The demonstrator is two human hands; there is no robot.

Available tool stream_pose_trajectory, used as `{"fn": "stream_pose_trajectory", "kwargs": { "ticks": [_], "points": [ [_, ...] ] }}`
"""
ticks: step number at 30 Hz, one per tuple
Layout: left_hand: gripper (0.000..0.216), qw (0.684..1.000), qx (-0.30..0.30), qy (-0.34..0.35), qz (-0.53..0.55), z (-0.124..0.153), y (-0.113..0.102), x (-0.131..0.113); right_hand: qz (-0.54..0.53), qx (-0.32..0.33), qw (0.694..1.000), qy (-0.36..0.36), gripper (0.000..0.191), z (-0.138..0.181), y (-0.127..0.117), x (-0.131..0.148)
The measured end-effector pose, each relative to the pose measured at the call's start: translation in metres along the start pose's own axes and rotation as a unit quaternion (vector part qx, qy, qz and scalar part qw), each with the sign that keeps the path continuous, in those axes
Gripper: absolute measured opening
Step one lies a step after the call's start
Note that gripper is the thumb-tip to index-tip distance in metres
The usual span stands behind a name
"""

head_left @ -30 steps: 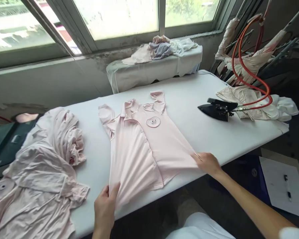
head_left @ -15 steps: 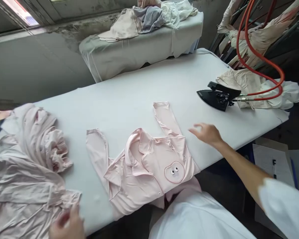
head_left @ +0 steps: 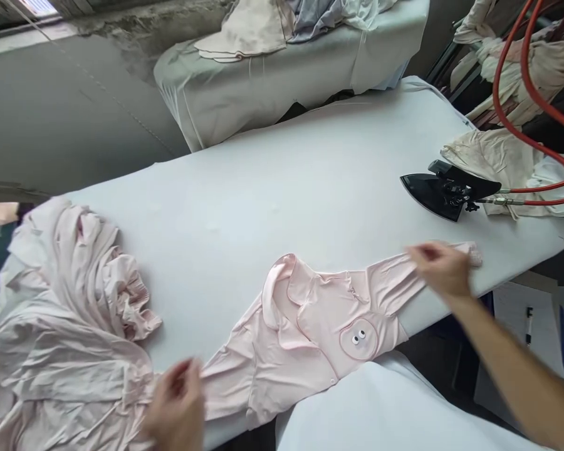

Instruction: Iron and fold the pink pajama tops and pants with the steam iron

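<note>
A pale pink collared shirt (head_left: 305,338) is laid flat across the near edge of a white padded ironing surface (head_left: 244,207), its front facing up, with a round patch bearing two small eyes (head_left: 360,339) on the chest. One sleeve (head_left: 395,275) is stretched out to the right along the edge, and its cuff is placed near the right hand (head_left: 439,269). The fingers of that hand are curled over the sleeve, but blur hides whether the cloth is pinched or only touched. The left hand (head_left: 175,407) is held curled at the shirt's left end, just beside a heaped pile of similar pink garments (head_left: 61,326); whether anything is grasped by it cannot be told.

A black steam iron (head_left: 446,191) is stood on the surface to the right, well apart from the shirt, with a red hose (head_left: 512,94) attached and a crumpled cream cloth (head_left: 489,156) beside it. Folded garments (head_left: 263,25) are heaped on a second padded board (head_left: 263,81) behind. A sheet of paper with a pen (head_left: 529,326) is seen below the right edge.
</note>
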State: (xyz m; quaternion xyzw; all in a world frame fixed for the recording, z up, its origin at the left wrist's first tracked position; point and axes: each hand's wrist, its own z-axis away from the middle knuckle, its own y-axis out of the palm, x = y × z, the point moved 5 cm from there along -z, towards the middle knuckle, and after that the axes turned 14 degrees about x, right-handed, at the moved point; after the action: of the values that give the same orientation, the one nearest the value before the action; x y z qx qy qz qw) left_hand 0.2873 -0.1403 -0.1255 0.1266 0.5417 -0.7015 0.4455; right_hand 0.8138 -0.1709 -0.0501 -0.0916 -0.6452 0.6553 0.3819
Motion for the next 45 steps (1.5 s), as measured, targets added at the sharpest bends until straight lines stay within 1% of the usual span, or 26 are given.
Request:
{"fn": "stream_pose_trajectory", "kwargs": {
  "ticks": [1,3,4,6,8,11,13,15,16,18,20,21,23,25,27,30,33,34,36,37,39,40,41,42,43,45],
  "points": [
    [0.038,0.996,0.065,0.053,-0.008,-0.01,0.032,-0.035,-0.013,0.11,0.992,-0.054,0.028,0.0,0.035,0.05],
    [0.036,0.962,0.232,0.141,-0.034,-0.027,0.096,-0.098,0.072,0.253,0.96,-0.099,0.03,0.0,0.093,0.139],
    [0.022,0.943,0.266,0.19,-0.063,-0.032,0.115,-0.121,0.117,0.315,0.935,-0.116,0.026,0.002,0.114,0.17],
    [0.008,0.932,0.255,0.243,-0.087,-0.036,0.129,-0.138,0.166,0.358,0.91,-0.131,0.012,0.004,0.131,0.199],
    [0.009,0.93,0.192,0.295,-0.104,-0.031,0.118,-0.13,0.162,0.356,0.909,-0.144,0.011,0.01,0.126,0.188],
    [0.012,0.924,0.145,0.336,-0.11,-0.021,0.096,-0.1,0.147,0.353,0.911,-0.155,0.007,0.022,0.111,0.14],
    [0.007,0.951,0.172,0.251,-0.051,-0.027,0.09,-0.081,0.083,0.348,0.924,-0.137,0.011,0.027,0.107,0.112],
    [0.018,0.958,0.259,0.091,0.079,-0.04,0.095,-0.065,-0.063,0.338,0.936,-0.082,0.016,0.026,0.109,0.095],
    [0.031,0.934,0.322,0.009,0.152,-0.045,0.103,-0.061,-0.155,0.337,0.928,-0.042,0.021,0.026,0.113,0.09],
    [0.052,0.861,0.422,-0.108,0.262,-0.048,0.118,-0.061,-0.32,0.344,0.882,0.034,0.033,0.027,0.122,0.087],
    [0.055,0.826,0.455,-0.146,0.298,-0.048,0.124,-0.066,-0.385,0.362,0.847,0.059,0.043,0.032,0.126,0.094],
    [0.053,0.83,0.451,-0.144,0.295,-0.048,0.126,-0.069,-0.371,0.373,0.849,0.044,0.047,0.035,0.127,0.102],
    [0.047,0.858,0.427,-0.105,0.265,-0.044,0.127,-0.077,-0.282,0.366,0.887,-0.017,0.053,0.04,0.125,0.12],
    [0.038,0.898,0.384,-0.039,0.209,-0.039,0.126,-0.087,-0.148,0.306,0.938,-0.071,0.057,0.041,0.126,0.141],
    [0.031,0.936,0.319,0.038,0.141,-0.033,0.12,-0.097,0.001,0.258,0.961,-0.095,0.051,0.039,0.132,0.158],
    [0.02,0.963,0.215,0.156,0.042,-0.026,0.102,-0.102,0.129,0.31,0.933,-0.131,0.027,0.035,0.14,0.158],
    [0.017,0.96,0.187,0.21,0.009,-0.026,0.086,-0.092,0.042,0.345,0.922,-0.168,0.02,0.032,0.119,0.127],
    [0.017,0.96,0.204,0.192,0.027,-0.029,0.084,-0.085,-0.003,0.341,0.924,-0.173,0.02,0.031,0.108,0.115],
    [0.019,0.948,0.285,0.081,0.112,-0.038,0.088,-0.07,-0.104,0.356,0.918,-0.14,0.018,0.027,0.096,0.092],
    [0.022,0.923,0.345,-0.001,0.172,-0.042,0.095,-0.063,-0.169,0.381,0.904,-0.093,0.018,0.025,0.098,0.084],
    [0.032,0.831,0.45,-0.163,0.283,-0.042,0.113,-0.058,-0.305,0.42,0.854,0.038,0.028,0.023,0.116,0.076],
    [0.034,0.787,0.477,-0.224,0.321,-0.041,0.12,-0.059,-0.355,0.422,0.829,0.095,0.033,0.022,0.127,0.077],
    [0.035,0.76,0.48,-0.272,0.342,-0.041,0.126,-0.06,-0.385,0.412,0.815,0.134,0.036,0.02,0.139,0.08],
    [0.035,0.753,0.468,-0.303,0.349,-0.042,0.13,-0.061,-0.399,0.393,0.813,0.156,0.037,0.018,0.148,0.084],
    [0.035,0.766,0.441,-0.317,0.345,-0.043,0.132,-0.061,-0.401,0.369,0.821,0.172,0.037,0.016,0.155,0.088],
    [0.04,0.841,0.359,-0.264,0.308,-0.047,0.127,-0.062,-0.37,0.298,0.867,0.153,0.032,0.012,0.156,0.095]
  ]
}}
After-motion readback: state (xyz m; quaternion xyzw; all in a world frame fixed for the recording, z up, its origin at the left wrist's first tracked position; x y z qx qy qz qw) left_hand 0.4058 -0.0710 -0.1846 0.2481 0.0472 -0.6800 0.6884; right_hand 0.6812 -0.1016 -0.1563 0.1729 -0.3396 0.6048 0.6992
